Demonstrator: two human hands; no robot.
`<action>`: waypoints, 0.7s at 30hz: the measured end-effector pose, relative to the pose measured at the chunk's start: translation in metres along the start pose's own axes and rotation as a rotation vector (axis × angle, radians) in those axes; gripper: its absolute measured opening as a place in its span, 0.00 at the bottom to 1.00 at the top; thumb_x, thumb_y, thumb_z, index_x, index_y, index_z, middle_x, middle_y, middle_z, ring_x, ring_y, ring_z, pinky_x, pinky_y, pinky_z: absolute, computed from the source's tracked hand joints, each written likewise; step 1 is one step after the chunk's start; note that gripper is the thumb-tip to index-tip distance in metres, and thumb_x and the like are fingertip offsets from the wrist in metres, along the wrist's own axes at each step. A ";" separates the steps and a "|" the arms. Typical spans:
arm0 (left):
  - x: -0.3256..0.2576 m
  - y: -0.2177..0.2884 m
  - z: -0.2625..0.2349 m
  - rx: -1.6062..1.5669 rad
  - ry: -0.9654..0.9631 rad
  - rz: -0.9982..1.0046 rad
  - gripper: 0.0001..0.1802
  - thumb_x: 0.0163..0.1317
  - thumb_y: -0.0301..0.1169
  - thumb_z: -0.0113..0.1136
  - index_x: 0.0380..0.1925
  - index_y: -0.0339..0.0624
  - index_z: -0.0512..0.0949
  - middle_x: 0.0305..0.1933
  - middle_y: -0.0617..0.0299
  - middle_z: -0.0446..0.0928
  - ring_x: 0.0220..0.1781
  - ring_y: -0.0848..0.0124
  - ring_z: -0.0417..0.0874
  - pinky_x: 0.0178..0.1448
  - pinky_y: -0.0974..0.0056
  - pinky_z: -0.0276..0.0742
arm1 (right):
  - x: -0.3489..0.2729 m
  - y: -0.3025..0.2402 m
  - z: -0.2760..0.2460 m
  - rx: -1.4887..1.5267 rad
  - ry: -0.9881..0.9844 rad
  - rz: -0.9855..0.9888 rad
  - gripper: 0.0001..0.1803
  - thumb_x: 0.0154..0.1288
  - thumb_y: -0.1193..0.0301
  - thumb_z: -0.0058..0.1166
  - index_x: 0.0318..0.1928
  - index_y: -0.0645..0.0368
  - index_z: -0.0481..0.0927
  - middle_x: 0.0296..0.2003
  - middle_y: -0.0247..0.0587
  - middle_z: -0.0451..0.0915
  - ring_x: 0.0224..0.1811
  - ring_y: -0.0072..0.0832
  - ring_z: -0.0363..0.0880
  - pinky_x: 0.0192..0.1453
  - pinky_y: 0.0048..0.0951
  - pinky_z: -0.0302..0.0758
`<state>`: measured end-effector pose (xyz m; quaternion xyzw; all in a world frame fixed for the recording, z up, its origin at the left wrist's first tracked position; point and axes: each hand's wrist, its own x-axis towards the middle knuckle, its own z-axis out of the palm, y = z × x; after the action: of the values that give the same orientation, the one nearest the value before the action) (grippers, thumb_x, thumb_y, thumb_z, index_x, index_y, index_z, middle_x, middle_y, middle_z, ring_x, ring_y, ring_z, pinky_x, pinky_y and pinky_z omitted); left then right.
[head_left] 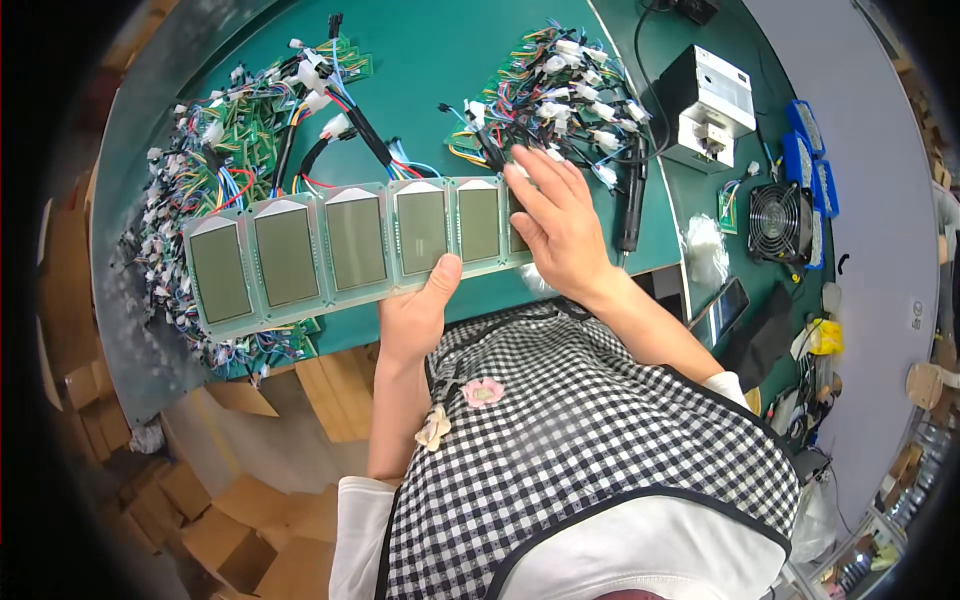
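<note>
Left hand (415, 318) pinches the display strip (356, 242) at five o'clock (fingers hidden beneath); right hand (562, 225), fingers slightly spread, overlaps its three o'clock end.

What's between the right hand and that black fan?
Between the right hand and black fan, the head view shows a long black tool, clear plastic and a small green board.

Checked apron (600, 420), black and white; black edging (640, 491). Pink flower (483, 392), cream flower (433, 428) on front. White sleeves (360, 525), bare forearms (392, 415).

no readable text, no legible labels
</note>
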<state>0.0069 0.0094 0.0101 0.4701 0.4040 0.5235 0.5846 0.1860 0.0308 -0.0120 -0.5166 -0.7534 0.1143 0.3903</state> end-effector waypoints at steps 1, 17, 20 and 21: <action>-0.001 0.000 -0.001 0.011 0.004 0.020 0.14 0.60 0.27 0.53 0.46 0.33 0.71 0.43 0.62 0.73 0.44 0.73 0.73 0.48 0.69 0.69 | -0.001 -0.001 0.001 0.018 0.043 -0.019 0.22 0.51 0.74 0.54 0.50 0.60 0.72 0.53 0.43 0.69 0.56 0.43 0.65 0.60 0.46 0.59; -0.006 -0.003 -0.018 -0.026 -0.015 -0.019 0.17 0.62 0.26 0.49 0.51 0.34 0.66 0.47 0.59 0.71 0.47 0.71 0.72 0.50 0.65 0.69 | 0.010 0.000 0.006 0.108 0.081 -0.085 0.18 0.46 0.75 0.58 0.42 0.59 0.77 0.46 0.45 0.73 0.50 0.42 0.69 0.54 0.45 0.63; -0.007 -0.002 -0.012 -0.082 0.050 -0.049 0.13 0.61 0.26 0.52 0.45 0.34 0.72 0.40 0.63 0.73 0.40 0.76 0.72 0.44 0.70 0.69 | 0.006 0.003 0.009 0.161 0.149 -0.084 0.12 0.45 0.74 0.60 0.35 0.59 0.79 0.42 0.41 0.77 0.47 0.42 0.72 0.55 0.46 0.63; -0.007 -0.003 -0.012 -0.070 0.055 -0.056 0.13 0.61 0.27 0.52 0.45 0.34 0.72 0.40 0.64 0.73 0.39 0.76 0.72 0.44 0.70 0.68 | 0.006 0.004 0.011 0.168 0.160 -0.097 0.11 0.44 0.73 0.60 0.33 0.59 0.78 0.40 0.41 0.76 0.45 0.41 0.72 0.53 0.44 0.64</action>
<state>-0.0051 0.0040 0.0043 0.4235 0.4142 0.5335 0.6037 0.1803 0.0400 -0.0191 -0.4527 -0.7316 0.1165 0.4962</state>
